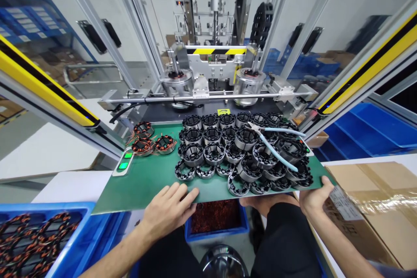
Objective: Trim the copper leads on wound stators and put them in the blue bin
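My left hand (176,206) lies at the front edge of the green tabletop (146,189), fingers stretched loosely over the edge and nothing held. At the right front corner, my right hand (314,195) grips the tabletop's edge, thumb on top and the other fingers mostly hidden. Between the hands stand stacked rows of bare black-and-grey motor stators (214,153). Light-blue-handled cutting pliers (276,152) rest on the right-hand stators. At the back left sit three stators wound with copper wire (165,143).
Behind the table stands a winding machine with two clear cylindrical guards (177,80). Green-lit buttons (124,165) are at the left. A blue bin (84,221) holds wound stators. Another blue bin (216,236) is under the table. A cardboard box (374,200) stands right.
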`<state>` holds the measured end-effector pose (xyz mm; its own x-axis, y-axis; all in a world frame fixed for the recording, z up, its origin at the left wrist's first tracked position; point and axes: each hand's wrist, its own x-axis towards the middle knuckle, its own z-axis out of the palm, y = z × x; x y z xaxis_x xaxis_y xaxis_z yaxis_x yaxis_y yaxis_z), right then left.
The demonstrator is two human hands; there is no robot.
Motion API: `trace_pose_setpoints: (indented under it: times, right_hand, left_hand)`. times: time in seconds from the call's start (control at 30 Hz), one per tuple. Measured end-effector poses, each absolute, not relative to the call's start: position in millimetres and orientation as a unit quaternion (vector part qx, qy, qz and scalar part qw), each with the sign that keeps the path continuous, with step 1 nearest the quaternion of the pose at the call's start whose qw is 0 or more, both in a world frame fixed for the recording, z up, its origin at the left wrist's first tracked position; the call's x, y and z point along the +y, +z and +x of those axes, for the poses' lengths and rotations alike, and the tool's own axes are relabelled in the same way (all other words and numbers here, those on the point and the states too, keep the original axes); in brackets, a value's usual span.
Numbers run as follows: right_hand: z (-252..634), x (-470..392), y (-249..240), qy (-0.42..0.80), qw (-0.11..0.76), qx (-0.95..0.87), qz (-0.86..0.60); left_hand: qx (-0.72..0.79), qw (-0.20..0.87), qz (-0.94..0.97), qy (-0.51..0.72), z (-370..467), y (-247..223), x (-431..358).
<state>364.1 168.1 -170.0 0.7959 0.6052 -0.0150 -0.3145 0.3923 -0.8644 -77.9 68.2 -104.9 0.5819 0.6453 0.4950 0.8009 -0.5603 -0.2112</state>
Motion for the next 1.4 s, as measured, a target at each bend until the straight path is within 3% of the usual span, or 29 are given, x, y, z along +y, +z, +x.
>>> trace_pose_setpoints:
  times: [1.4]
  right_hand:
    - [361.5, 168.5, -168.5, 0.278, 0.823, -0.148, -0.472]
  left_hand:
    - [-0.415, 0.207, -0.866, -0.188, -78.4, -104.5, 67.6]
